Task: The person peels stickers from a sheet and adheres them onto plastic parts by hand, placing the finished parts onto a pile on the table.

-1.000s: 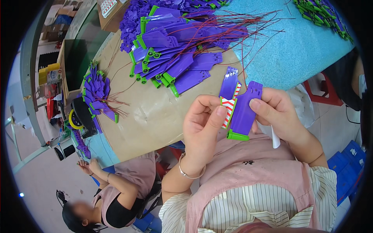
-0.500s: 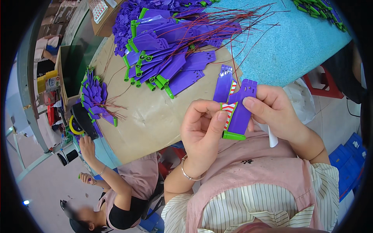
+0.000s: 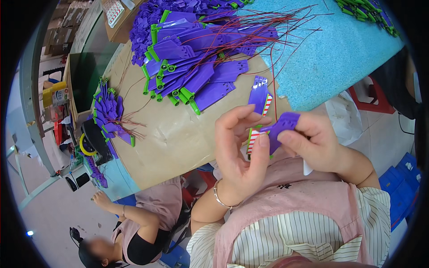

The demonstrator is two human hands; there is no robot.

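Observation:
My right hand (image 3: 316,143) pinches a flat purple plastic piece (image 3: 280,129) between thumb and fingers; a bit of green shows at its lower end. A strip of white backing paper (image 3: 307,168) sticks out below the same hand. At the piece's left side is a red-and-white striped sticker (image 3: 253,138) with a green edge beside it. My left hand (image 3: 239,154) curls round this side, thumb against the sticker and fingers bent behind, partly hidden. Just beyond, on the table edge, lies another purple piece (image 3: 258,93) bearing a striped sticker.
A large heap of purple pieces (image 3: 196,76) with green ends and red wires covers the far table (image 3: 156,147). A smaller pile (image 3: 107,107) lies left, near a black tape dispenser (image 3: 94,140). Blue foam (image 3: 330,49) spreads at far right. A co-worker (image 3: 143,223) sits at left.
The piece has tilted, its purple face now turned more edge-on. My left fingers have lifted and spread a little over its top. The co-worker's hand has drawn back from the tape dispenser.

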